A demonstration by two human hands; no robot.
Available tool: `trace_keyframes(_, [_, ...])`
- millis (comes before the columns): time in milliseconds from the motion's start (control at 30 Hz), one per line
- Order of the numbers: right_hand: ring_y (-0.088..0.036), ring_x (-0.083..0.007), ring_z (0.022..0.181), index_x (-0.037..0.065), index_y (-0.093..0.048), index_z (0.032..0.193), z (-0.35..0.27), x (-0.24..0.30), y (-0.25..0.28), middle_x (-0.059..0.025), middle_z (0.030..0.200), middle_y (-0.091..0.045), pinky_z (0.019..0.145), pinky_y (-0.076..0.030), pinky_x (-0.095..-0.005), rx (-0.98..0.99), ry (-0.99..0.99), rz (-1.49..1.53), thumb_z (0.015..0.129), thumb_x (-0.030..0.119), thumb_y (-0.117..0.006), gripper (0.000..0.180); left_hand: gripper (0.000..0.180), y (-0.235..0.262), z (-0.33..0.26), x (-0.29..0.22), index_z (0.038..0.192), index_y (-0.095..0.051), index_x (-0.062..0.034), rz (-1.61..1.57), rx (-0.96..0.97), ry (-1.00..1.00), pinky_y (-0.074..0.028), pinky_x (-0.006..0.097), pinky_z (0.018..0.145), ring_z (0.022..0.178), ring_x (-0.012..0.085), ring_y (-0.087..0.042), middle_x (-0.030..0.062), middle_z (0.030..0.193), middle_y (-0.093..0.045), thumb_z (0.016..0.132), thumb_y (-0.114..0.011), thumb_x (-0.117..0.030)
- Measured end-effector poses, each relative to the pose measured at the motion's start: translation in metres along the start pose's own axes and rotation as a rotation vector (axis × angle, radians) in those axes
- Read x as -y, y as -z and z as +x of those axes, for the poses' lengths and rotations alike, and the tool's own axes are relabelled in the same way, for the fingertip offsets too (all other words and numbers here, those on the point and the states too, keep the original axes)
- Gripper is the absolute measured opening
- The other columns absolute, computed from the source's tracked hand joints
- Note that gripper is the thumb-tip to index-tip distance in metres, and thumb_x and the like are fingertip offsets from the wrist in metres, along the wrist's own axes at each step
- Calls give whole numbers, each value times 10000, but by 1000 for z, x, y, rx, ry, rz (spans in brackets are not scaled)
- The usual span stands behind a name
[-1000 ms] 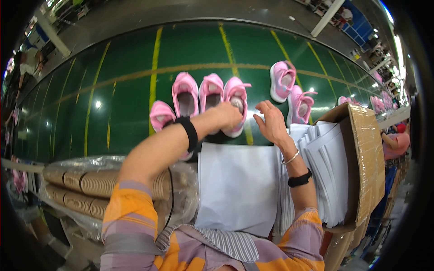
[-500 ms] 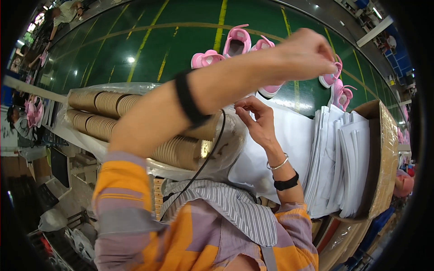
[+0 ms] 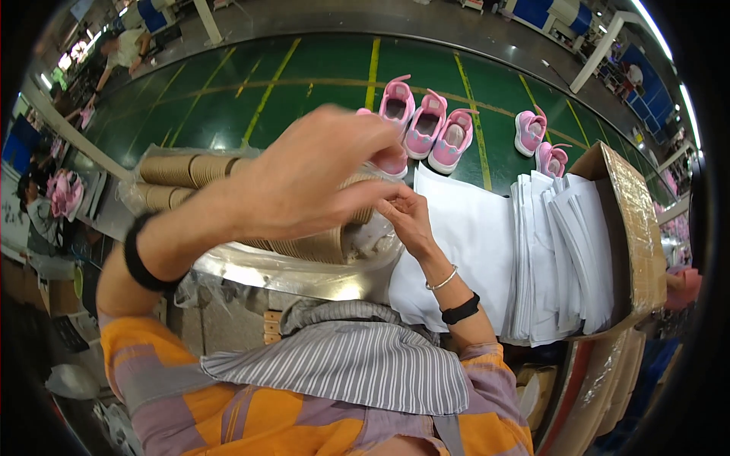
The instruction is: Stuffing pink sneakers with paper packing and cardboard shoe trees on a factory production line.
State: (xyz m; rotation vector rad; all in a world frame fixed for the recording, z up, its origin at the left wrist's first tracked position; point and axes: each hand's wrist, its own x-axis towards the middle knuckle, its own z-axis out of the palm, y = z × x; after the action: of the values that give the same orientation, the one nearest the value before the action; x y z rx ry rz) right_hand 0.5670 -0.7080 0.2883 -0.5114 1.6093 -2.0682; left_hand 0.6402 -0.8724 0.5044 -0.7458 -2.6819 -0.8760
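Note:
My left hand (image 3: 323, 171) reaches in from the left, high in front of the bagged brown stacks. Its fingers are curved and smeared by motion, so I cannot tell whether they hold anything. Close by, my right hand (image 3: 411, 220) has bent fingers pressed together, their tips near my left thumb; whatever is in them, if anything, is too small to make out. Beyond the hands stand several pink shoes, among them a pink shoe (image 3: 453, 143) with a white sole. My left hand partly covers the shoes furthest left. White sheets (image 3: 468, 243) lie beside my right hand.
Nested brown ribbed pieces (image 3: 304, 247) lie in clear plastic at left. A cardboard box (image 3: 646, 235) at right holds upright white sheets (image 3: 563, 258). Two more pink shoes, one a pink shoe (image 3: 530, 133), stand on the green surface (image 3: 205, 91). A person (image 3: 125, 49) is at far left.
My left hand has come back from the shoes at the right to beside my right hand. My right hand stays in nearly the same place. The view has tilted up somewhat.

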Motion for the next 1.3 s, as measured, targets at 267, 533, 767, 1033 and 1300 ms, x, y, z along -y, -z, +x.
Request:
trace_keyframes(267, [-501, -37, 661, 11, -625, 860, -8, -33, -16, 32, 733, -581, 599, -401, -195, -159, 68, -78, 855, 53, -636, 44, 641, -120, -49, 139, 1183, -509, 11, -95, 100, 80, -406, 426, 926, 1118, 369, -493, 183, 1159, -555, 686, -766, -303])
trace_keyframes(533, [-464, -25, 703, 31, -582, 849, 2, -22, -14, 53, 781, -539, 640, -367, -186, -154, 36, -63, 874, 64, -607, 49, 624, -113, -13, 149, 1075, -523, 30, -86, 514, 242, -430, 445, 895, 1066, 403, -524, 249, 1097, -562, 648, -785, -342])
trace_keyframes(767, [-449, -30, 733, 53, -567, 823, -5, -33, -2, 51, 789, -522, 672, -369, -191, -334, 150, -81, 901, 89, -578, 87, 623, -121, -21, 157, 1085, -492, 25, -73, 412, 136, -427, 454, 870, 1014, 407, -528, 230, 1036, -558, 670, -775, -342])
trace_keyframes(1033, [-542, -109, 887, 40, -553, 910, 0, 61, 45, -43, 955, -605, 822, -424, -276, 81, 310, 311, 948, 151, -526, 120, 606, -88, 9, 130, 1203, -456, 33, -501, 300, 68, -430, 367, 898, 1061, 271, -551, 161, 1125, -570, 765, -737, -277])
trace_keyframes(1300, [-396, -327, 1272, -18, -416, 1317, -42, -42, 74, -173, 1353, -447, 1064, -302, -401, -315, 232, -1366, 861, 238, -614, 559, 248, -68, 24, 80, 968, -544, 31, -426, -130, 296, -450, 385, 700, 753, 316, -589, 198, 855, -596, 782, -639, -103])
